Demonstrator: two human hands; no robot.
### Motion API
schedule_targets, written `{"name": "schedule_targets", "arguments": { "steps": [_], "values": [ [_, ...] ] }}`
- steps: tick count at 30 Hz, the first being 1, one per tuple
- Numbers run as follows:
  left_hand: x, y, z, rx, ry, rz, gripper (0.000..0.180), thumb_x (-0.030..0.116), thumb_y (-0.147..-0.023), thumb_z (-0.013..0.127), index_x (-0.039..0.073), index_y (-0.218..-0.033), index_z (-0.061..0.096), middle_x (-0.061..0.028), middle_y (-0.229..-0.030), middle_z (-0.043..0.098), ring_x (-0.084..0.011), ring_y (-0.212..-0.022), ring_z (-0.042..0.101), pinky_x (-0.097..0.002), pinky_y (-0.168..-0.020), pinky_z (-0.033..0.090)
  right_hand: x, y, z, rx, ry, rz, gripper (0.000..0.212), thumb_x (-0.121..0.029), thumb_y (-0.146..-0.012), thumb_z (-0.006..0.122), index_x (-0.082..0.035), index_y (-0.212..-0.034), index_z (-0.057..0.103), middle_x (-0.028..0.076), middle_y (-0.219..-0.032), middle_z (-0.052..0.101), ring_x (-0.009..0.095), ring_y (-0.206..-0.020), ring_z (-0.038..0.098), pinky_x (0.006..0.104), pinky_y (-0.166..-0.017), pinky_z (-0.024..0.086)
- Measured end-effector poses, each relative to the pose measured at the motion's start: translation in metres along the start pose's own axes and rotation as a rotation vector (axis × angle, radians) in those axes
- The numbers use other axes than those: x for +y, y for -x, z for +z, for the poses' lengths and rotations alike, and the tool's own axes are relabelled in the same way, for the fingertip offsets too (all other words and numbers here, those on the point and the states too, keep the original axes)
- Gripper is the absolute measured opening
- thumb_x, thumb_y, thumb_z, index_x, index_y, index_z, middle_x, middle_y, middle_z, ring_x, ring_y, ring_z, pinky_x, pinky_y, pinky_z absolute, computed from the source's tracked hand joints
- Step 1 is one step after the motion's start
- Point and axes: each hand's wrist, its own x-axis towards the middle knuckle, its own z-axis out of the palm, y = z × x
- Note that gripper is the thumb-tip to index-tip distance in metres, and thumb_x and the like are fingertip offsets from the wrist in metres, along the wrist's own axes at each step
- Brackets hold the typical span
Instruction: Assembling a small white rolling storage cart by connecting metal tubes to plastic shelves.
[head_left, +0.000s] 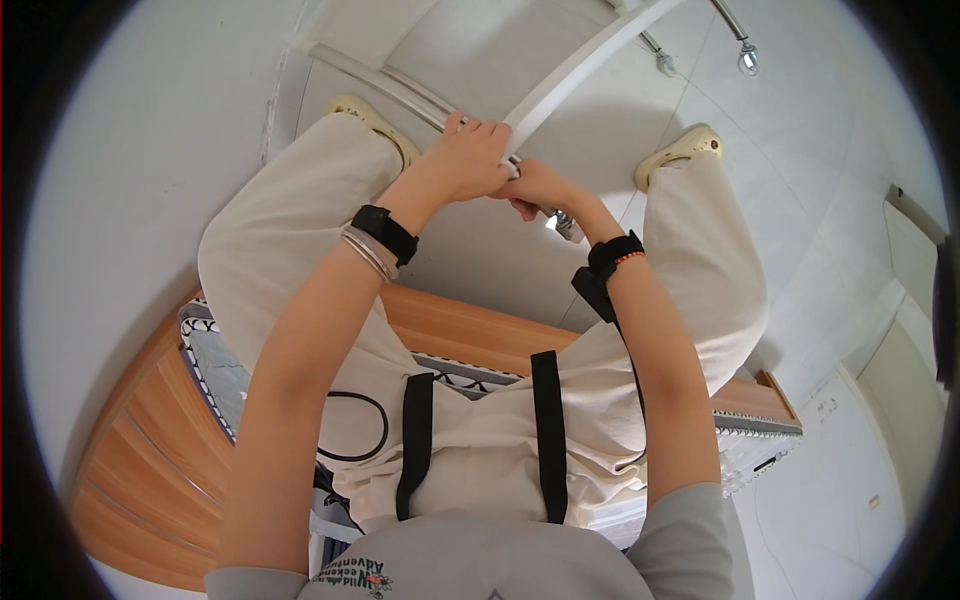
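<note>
A white frame or shelf unit [570, 80] with shiny metal tubes is tipped over between my knees. One metal tube [408, 98] runs from the upper left toward my hands. My left hand [468, 160] is closed around this tube where the white panel's edge meets it. Just to the right, my right hand [540, 190] is wrapped round the tube's end, its fingers partly hidden. A caster [567, 227] shows just below my right hand; I cannot tell whether my fingers touch it. Two more casters [748, 60] sit on metal legs at the upper right.
I sit on a wooden piece of furniture [480, 325] with a patterned cushion or mat. My feet in cream clogs [682, 152] stand either side of the frame on grey floor tiles [790, 180]. A pale wall [160, 150] rises on the left. Black straps [548, 430] hang over my lap.
</note>
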Motion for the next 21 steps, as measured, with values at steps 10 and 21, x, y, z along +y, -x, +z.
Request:
{"name": "schedule_targets", "arguments": {
  "steps": [10, 21],
  "values": [
    [0.025, -0.022, 0.023, 0.277, -0.112, -0.238, 0.035, 0.041, -0.088, 0.05, 0.006, -0.092, 0.047, -0.0101, -0.075, 0.062, -0.0287, -0.07, 0.061, -0.0454, -0.077, 0.043, -0.016, 0.004, 0.011, 0.06, 0.174, -0.036, 0.023, -0.022, -0.08, 0.058, -0.001, -0.087, 0.054, 0.007, -0.056, 0.05, 0.017, -0.049, 0.048, 0.0292, -0.048, 0.039],
    [0.023, -0.036, 0.011, 0.04, 0.154, -0.319, 0.038, 0.045, -0.089, 0.046, 0.007, -0.093, 0.047, -0.008, -0.061, 0.061, -0.0289, -0.051, 0.058, -0.0384, -0.044, 0.044, 0.019, -0.01, 0.028, 0.446, 0.291, -0.206, 0.035, -0.03, -0.085, 0.049, -0.005, -0.108, 0.057, 0.02, -0.104, 0.061, 0.04, -0.098, 0.056, 0.0453, -0.083, 0.044]
  ]
}}
